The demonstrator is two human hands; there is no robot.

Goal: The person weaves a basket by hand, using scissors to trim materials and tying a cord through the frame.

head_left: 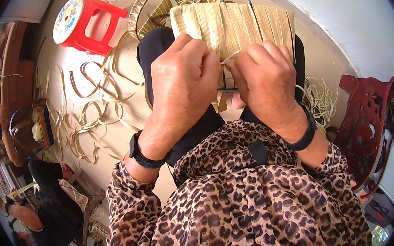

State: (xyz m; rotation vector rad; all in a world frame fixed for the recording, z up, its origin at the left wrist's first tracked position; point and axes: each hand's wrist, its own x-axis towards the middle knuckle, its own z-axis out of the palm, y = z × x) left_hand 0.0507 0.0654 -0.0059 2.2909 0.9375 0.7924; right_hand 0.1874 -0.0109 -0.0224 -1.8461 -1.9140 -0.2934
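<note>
Because the dark-trousered legs (150,46) work as a bench, the straw-coloured panel (238,24) sits across them, presumably for steady backing. Left hand (185,74) and right hand (267,78) meet at its near side, fingers curled in and apparently pinching between them, just below the black rod (255,18) over the panel, a thin pale strip (230,57), likely for tension; exact fingertip contact is partly hidden, can't tell.
</note>
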